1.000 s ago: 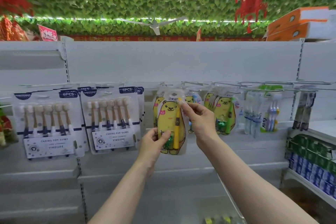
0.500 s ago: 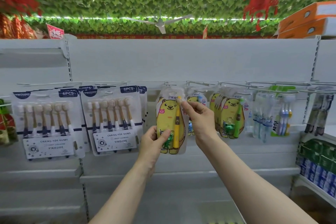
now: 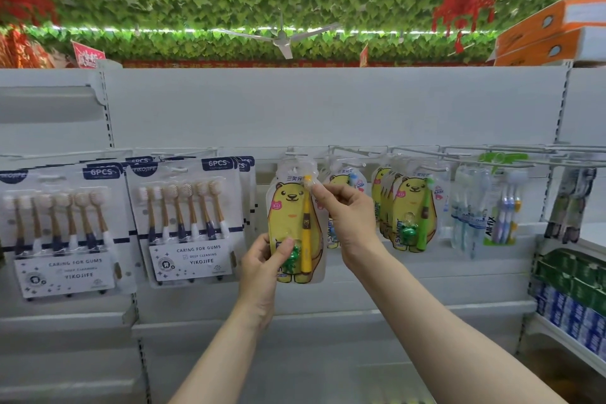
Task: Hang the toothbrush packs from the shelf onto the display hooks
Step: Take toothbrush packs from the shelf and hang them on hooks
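A yellow bear-shaped toothbrush pack (image 3: 290,211) with a yellow brush and a green toy hangs upright against the white back panel, its top at a display hook (image 3: 295,153). My left hand (image 3: 262,264) pinches the pack's lower left edge, thumb over the green toy. My right hand (image 3: 349,216) pinches its upper right edge near the brush head. More bear packs (image 3: 411,210) hang on hooks to the right; one is partly hidden behind my right hand.
Two rows of six-piece toothbrush packs (image 3: 188,223) hang at the left. Long wire hooks (image 3: 492,154) jut out at upper right, with clear multi-brush packs (image 3: 485,220) below. Boxed toothpaste (image 3: 570,289) fills the right shelves. Orange boxes (image 3: 554,33) sit on top of the unit.
The bear pack has risen a little and moved closer to the back panel, its top now at the hook. Both hands keep their hold. The view shifted slightly left.
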